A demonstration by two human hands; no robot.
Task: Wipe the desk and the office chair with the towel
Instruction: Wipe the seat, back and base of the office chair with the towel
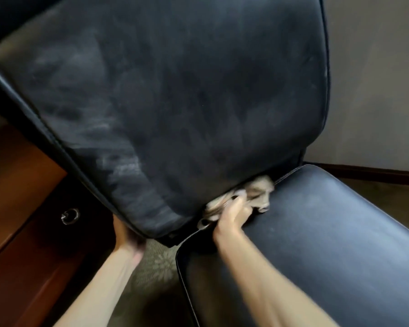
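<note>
A black leather office chair fills the view; its dusty, streaked backrest [175,90] leans over the seat cushion [316,232]. My right hand [232,217] is shut on a crumpled beige towel [257,192], pressing it into the gap where the backrest meets the seat. My left hand [128,239] grips the lower left edge of the backrest from behind; its fingers are hidden by the chair.
A reddish-brown wooden desk [21,197] with a round metal drawer pull [70,215] stands at the left, close to the chair. Patterned carpet [158,263] shows between my arms. A pale wall with a dark baseboard [376,173] lies at the right.
</note>
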